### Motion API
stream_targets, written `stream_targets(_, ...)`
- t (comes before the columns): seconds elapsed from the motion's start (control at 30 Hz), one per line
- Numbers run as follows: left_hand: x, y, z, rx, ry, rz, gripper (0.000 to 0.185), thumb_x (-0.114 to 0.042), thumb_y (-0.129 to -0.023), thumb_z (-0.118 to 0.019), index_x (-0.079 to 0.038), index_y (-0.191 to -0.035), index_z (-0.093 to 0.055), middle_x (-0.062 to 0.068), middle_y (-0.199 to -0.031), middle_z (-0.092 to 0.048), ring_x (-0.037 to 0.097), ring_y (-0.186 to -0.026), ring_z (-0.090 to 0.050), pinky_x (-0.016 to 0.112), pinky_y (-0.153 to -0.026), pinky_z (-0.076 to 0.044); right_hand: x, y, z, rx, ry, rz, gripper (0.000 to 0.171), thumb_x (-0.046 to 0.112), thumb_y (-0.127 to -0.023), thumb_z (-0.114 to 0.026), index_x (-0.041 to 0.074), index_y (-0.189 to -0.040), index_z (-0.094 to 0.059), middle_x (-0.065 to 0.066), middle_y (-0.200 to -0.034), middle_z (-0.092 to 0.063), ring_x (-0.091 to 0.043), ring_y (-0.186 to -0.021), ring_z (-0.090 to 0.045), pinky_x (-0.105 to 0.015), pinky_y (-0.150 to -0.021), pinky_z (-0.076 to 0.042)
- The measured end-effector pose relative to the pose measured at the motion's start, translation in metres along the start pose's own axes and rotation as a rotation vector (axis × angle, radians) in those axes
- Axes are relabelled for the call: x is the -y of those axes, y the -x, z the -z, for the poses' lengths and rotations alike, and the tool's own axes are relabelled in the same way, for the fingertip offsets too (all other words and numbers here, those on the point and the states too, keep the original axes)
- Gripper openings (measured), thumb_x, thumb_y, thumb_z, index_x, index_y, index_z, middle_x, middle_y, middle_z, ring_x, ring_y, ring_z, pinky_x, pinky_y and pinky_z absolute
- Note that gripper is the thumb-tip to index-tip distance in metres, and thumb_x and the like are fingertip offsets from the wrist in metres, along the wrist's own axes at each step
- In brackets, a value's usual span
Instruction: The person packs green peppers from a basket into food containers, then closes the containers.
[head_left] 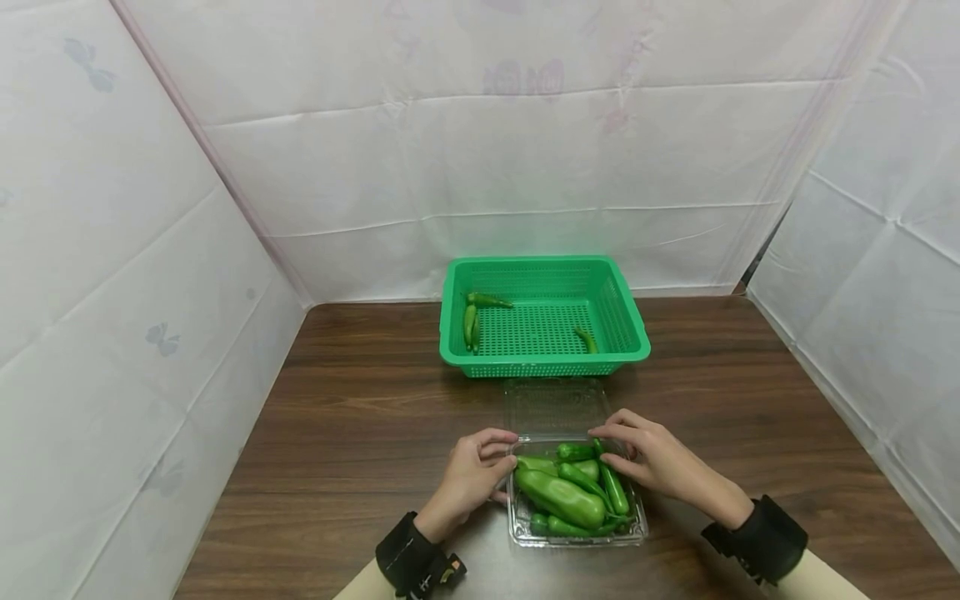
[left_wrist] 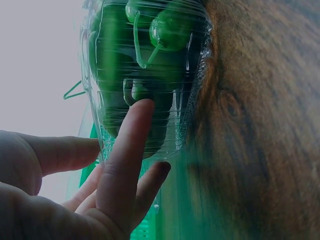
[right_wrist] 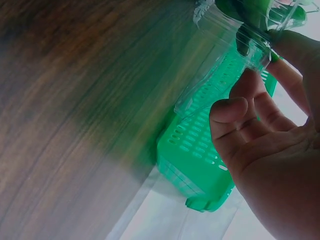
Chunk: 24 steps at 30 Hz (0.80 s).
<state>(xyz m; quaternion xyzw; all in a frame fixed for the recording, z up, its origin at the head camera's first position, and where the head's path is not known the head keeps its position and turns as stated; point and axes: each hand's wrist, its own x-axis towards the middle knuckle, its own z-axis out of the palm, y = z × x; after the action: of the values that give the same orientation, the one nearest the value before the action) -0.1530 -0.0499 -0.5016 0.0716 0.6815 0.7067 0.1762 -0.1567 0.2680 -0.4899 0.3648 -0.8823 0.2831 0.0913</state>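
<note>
A clear plastic clamshell box (head_left: 577,540) stands near the front of the table, its lid (head_left: 555,408) folded back toward the basket. Inside lie a large green pepper (head_left: 558,498) and several slimmer green peppers (head_left: 613,487). My left hand (head_left: 471,479) holds the box at its back left corner, thumb by the rim; in the left wrist view its fingers (left_wrist: 127,150) lie along the ribbed side wall. At the back right corner my right hand (head_left: 660,458) grips the rim, thumb over the peppers. In the right wrist view curled fingers (right_wrist: 230,112) are below that corner.
Behind the box stands a green perforated basket (head_left: 545,360), with a few green peppers (head_left: 489,300) at its left and a small one (head_left: 587,340) at its right. White sheeting (head_left: 525,167) hangs around the wooden table (head_left: 360,433) at the back and both sides.
</note>
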Motion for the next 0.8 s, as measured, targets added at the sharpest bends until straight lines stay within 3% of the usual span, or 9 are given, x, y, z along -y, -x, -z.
stream_targets(0.47,-0.004,0.000,0.002,-0.035,0.004,-0.019,0.037,-0.002,-0.095,-0.069,0.007,-0.130,-0.060,0.029,-0.126,-0.066,0.038,-0.106,-0.071,0.050,-0.057,-0.063,0.003,-0.007,0.008,0.017,-0.035,-0.006,0.046,0.011,-0.094,-0.076,0.019,-0.138,-0.063,0.005,-0.105,-0.062,0.002,-0.069,-0.045,-0.017,-0.058,-0.040)
stream_targets(0.8,-0.006,-0.005,0.014,-0.110,-0.020,-0.035,0.034,-0.002,-0.095,-0.068,0.006,-0.128,-0.062,0.027,-0.119,-0.069,0.037,-0.093,-0.074,0.049,-0.058,-0.063,0.002,-0.015,0.012,-0.022,-0.021,0.034,0.040,0.006,-0.094,-0.074,0.010,-0.133,-0.066,0.005,-0.103,-0.063,0.004,-0.067,-0.044,-0.016,-0.057,-0.040)
